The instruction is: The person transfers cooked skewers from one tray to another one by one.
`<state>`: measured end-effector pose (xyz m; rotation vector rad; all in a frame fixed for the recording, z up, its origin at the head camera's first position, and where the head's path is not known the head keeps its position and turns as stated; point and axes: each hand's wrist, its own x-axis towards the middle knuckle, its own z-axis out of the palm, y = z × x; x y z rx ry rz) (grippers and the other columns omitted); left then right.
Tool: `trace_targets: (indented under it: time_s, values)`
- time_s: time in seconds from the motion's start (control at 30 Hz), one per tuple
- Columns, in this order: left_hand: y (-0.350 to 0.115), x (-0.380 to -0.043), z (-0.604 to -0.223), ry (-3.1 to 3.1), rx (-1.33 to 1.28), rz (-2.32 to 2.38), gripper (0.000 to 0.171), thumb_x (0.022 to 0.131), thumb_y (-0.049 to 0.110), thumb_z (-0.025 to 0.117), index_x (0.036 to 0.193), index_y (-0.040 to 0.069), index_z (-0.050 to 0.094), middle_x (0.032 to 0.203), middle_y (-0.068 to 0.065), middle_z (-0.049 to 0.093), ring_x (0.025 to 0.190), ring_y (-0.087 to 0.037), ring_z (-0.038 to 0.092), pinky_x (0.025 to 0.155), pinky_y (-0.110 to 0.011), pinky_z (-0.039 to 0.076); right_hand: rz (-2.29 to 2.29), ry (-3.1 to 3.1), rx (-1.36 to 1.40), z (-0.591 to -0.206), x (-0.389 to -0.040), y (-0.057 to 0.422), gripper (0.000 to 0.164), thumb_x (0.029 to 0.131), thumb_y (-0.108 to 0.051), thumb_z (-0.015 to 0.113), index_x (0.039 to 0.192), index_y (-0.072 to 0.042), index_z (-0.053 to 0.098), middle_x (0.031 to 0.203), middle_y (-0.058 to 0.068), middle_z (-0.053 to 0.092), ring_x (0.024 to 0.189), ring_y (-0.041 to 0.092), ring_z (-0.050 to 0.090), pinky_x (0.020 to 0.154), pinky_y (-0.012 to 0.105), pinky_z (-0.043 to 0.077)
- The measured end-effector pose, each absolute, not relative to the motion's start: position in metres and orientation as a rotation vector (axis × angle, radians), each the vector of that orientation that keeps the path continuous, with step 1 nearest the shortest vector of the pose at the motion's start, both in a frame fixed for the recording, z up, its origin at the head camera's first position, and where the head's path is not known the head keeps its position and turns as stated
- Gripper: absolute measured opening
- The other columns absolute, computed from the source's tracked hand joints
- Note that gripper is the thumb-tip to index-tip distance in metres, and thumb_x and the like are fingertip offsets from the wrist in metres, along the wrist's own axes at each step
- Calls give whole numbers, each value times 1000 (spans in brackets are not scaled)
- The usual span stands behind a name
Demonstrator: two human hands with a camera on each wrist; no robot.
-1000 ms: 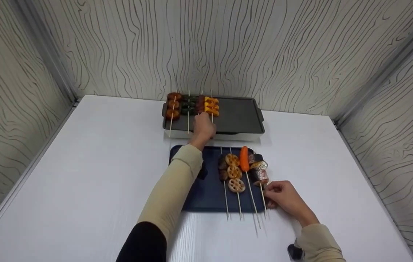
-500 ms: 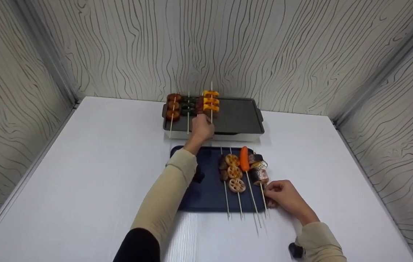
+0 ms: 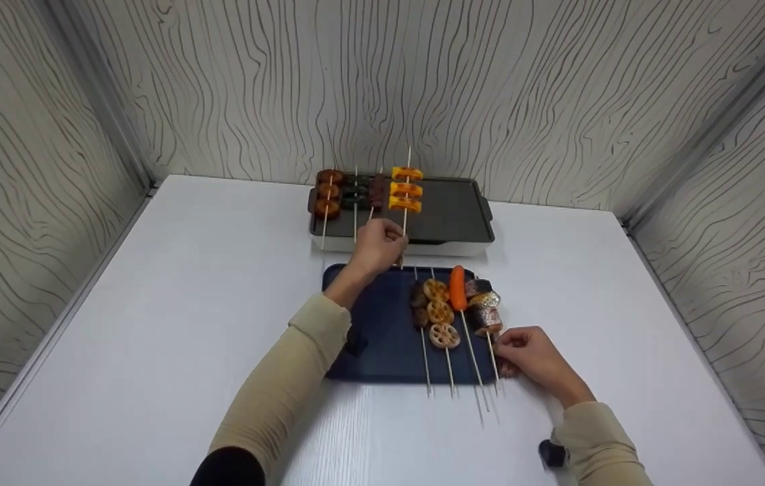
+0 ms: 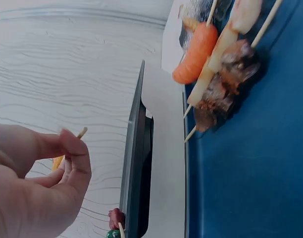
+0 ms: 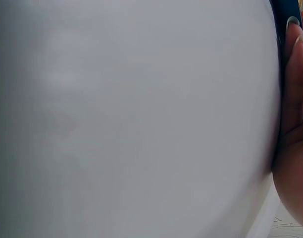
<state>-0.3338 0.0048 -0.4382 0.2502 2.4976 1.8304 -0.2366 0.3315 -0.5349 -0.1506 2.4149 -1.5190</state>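
Note:
My left hand (image 3: 378, 246) pinches the stick of a skewer with yellow browned pieces (image 3: 406, 190), raised above the dark griddle (image 3: 450, 212). In the left wrist view, thumb and finger meet on that stick, and a bit of yellow shows behind them. My right hand (image 3: 536, 358) grips the right rim of the blue tray (image 3: 372, 344), close by the fish-like skewer (image 3: 485, 314). Its fingers (image 5: 294, 89) lie along the tray edge in the right wrist view. On the tray are also a sausage skewer (image 3: 458, 289), a lotus root skewer (image 3: 440, 312) and a dark meat skewer (image 3: 419, 304).
On the griddle's left side lie a skewer of round brown pieces (image 3: 328, 192), a dark green skewer (image 3: 355, 192) and a dark red skewer (image 3: 376, 192). The white table (image 3: 234, 283) is bounded by patterned walls (image 3: 274, 88). Several stick ends overhang the tray's front.
The yellow skewer, held in my left hand, has risen off the griddle and shifted right, away from the dark red skewer. My right hand stays at the tray's edge.

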Motion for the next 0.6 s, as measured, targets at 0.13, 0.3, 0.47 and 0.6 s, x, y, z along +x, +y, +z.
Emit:
trace_targets:
  time_s: [0.13,0.3,0.47,0.6]
  values:
    - [-1,-314,-440,2404,279,1866,17,102,5,59,113,-7,65,92,-18,70,66,-15,64,62,-30,54,-1498,2425,-136,-533,-237,331,14,95,-3,65,98,10,70,75,7,67,58,11,60,57,27,54]
    - [-7,-293,-448,2285,323,1898,13,100,1,58,107,-9,64,92,-25,70,65,-18,67,65,-37,59,-1490,2423,-141,-532,-240,331,15,95,-4,65,98,10,70,75,5,66,58,11,60,57,26,53]
    - [-7,-273,-457,2236,356,1829,7,98,0,61,101,-6,65,92,-25,71,67,-21,70,71,-47,61,-1500,2406,-137,-533,-239,333,15,95,-3,65,99,11,69,74,4,66,57,10,61,56,26,54]
    - [-9,-259,-463,2225,374,1796,6,97,-1,63,99,-6,66,93,-27,71,67,-20,71,72,-49,61,-1508,2405,-134,-534,-236,332,15,95,-3,65,98,11,69,74,5,66,57,11,61,57,27,55]
